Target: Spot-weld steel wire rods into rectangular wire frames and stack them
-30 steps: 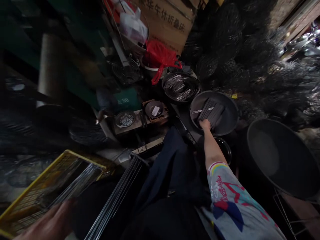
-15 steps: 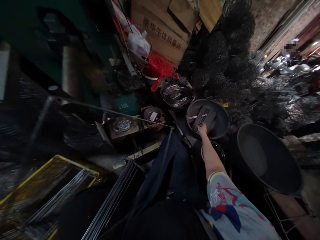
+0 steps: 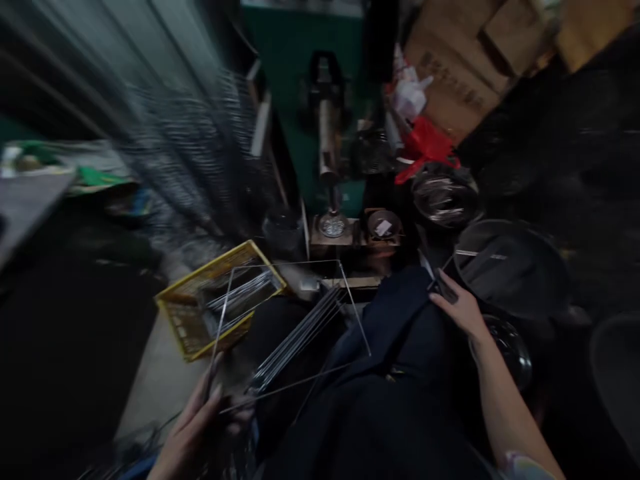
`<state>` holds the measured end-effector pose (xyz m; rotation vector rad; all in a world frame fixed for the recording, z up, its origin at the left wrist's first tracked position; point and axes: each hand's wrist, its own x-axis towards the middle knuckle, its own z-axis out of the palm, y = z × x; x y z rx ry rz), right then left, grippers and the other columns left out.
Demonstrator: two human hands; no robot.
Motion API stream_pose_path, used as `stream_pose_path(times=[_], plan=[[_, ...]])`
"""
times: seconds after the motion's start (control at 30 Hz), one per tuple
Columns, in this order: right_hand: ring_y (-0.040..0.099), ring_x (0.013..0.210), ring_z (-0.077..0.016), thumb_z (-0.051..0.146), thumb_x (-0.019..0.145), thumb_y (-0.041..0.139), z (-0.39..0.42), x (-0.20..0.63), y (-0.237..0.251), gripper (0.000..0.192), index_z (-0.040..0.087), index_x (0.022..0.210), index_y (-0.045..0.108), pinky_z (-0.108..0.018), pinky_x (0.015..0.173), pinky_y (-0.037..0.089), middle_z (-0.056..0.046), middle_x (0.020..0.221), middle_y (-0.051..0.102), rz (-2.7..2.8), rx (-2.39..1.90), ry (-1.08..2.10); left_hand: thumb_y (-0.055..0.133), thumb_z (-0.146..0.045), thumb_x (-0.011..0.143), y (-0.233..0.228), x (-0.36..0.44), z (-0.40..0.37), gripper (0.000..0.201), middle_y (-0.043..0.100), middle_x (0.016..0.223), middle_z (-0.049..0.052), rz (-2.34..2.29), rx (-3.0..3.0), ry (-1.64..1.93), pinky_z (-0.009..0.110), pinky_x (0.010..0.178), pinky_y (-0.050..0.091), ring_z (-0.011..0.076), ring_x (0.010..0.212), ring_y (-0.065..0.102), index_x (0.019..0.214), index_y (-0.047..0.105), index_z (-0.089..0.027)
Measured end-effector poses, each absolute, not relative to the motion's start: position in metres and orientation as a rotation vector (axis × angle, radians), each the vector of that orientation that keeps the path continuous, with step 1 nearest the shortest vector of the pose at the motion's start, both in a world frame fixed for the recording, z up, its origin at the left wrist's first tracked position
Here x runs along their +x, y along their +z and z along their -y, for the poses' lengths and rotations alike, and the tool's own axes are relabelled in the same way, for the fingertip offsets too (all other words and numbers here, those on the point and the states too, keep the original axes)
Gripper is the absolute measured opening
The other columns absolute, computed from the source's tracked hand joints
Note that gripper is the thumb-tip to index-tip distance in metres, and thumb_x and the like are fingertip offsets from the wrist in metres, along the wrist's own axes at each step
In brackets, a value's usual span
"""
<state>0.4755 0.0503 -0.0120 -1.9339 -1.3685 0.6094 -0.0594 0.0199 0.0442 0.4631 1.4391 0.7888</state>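
Wire frame [image 3: 310,262] extends over our lap [image 3: 400,407], gripped in our left hand [image 3: 193,417]; our right hand [image 3: 460,310] pinches dark flat stock [image 3: 444,289]. We'd best keep the wire steady, unbent. We count one frame, one yellow crate [image 3: 180,327]; the stock's pieces, we cannot tell.

From here I see a thin metal wire frame [image 3: 289,263], bent at the corners, standing out from the left hand [image 3: 193,417], one side slanting downward. A small, dark, flat piece [image 3: 444,289] sits pinched in the right hand [image 3: 464,310], blurred.
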Motion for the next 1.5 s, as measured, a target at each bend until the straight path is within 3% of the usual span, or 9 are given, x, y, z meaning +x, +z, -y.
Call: stream_pose_path(times=[0.1,0.37,0.67,0.87,1.03,1.2,1.4,1.5], plan=[[0.05,0.127,-0.0293,0.057,0.073,0.071,-0.058,0.451,0.016,0.081,0.021,0.142,0.047,-0.044,0.109,0.038,-0.009,0.139,0.054,1.547,-1.929,0.532,0.084,-0.039,0.063,0.034,-0.071,-0.01,0.112,0.072,0.072,0.003,-1.426,0.47,0.908,0.025,0.046,0.051,0.0215,0.058,0.067,0.152,0.016,-0.032],[0.057,0.119,-0.0336,0.066,0.072,0.066,-0.057,0.434,0.068,0.079,0.024,0.137,0.053,-0.047,0.106,0.044,-0.007,0.133,0.059,1.7,-1.932,0.321,0.076,-0.036,0.074,0.015,-0.084,0.0,0.103,0.071,0.07,0.004,-1.293,0.456,1.05,0.02,0.04,0.047,0.0167,0.049,0.062,0.153,0.011,-0.031],[0.053,0.124,-0.0328,0.058,0.078,0.066,-0.041,0.408,0.075,0.077,0.026,0.144,0.043,-0.049,0.106,0.045,-0.005,0.139,0.053,1.934,-1.803,0.34,0.073,-0.034,0.078,0.013,-0.078,-0.009,0.102,0.071,0.071,0.006,-1.18,0.505,1.03,0.022,0.041,0.048,0.0175,0.048,0.062,0.153,0.004,-0.033],[0.049,0.128,-0.0318,0.046,0.081,0.068,-0.026,0.397,0.095,0.075,0.03,0.147,0.037,-0.051,0.108,0.042,-0.004,0.143,0.049,2.005,-1.717,0.401,0.069,-0.033,0.082,0.008,-0.056,-0.018,0.098,0.07,0.067,0.004,-1.128,0.527,1.048,0.02,0.04,0.044,0.013,0.04,0.055,0.153,0.002,-0.032],[0.045,0.132,-0.0315,0.036,0.081,0.068,-0.018,0.369,0.106,0.077,0.028,0.149,0.034,-0.049,0.109,0.041,-0.006,0.147,0.043,2.164,-1.531,0.578,0.068,-0.034,0.082,0.01,-0.024,-0.037,0.101,0.072,0.072,0.006,-1.022,0.563,1.019,0.022,0.039,0.045,0.0156,0.04,0.058,0.153,-0.003,-0.031],[0.04,0.136,-0.0283,0.036,0.08,0.07,-0.03,0.334,0.089,0.079,0.027,0.149,0.034,-0.045,0.11,0.04,-0.006,0.149,0.041,2.291,-1.421,0.75,0.068,-0.035,0.082,0.018,-0.008,-0.042,0.1,0.072,0.073,0.005,-1.005,0.582,0.945,0.023,0.04,0.046,0.0167,0.041,0.06,0.153,-0.003,-0.032],[0.038,0.137,-0.0287,0.036,0.08,0.069,-0.033,0.33,0.09,0.08,0.027,0.151,0.031,-0.046,0.111,0.039,-0.006,0.15,0.04,2.332,-1.449,0.682,0.069,-0.036,0.081,0.015,-0.009,-0.034,0.095,0.07,0.068,0.003,-1.084,0.518,0.992,0.019,0.036,0.04,0.0131,0.036,0.054,0.154,0.008,-0.032],[0.038,0.137,-0.0284,0.035,0.083,0.067,-0.029,0.335,0.099,0.081,0.027,0.152,0.027,-0.045,0.111,0.04,-0.006,0.151,0.038,2.338,-1.469,0.636,0.066,-0.035,0.084,0.013,0.001,-0.035,0.093,0.072,0.07,0.005,-1.062,0.53,1.007,0.018,0.036,0.038,0.0114,0.035,0.052,0.154,0.005,-0.031]])
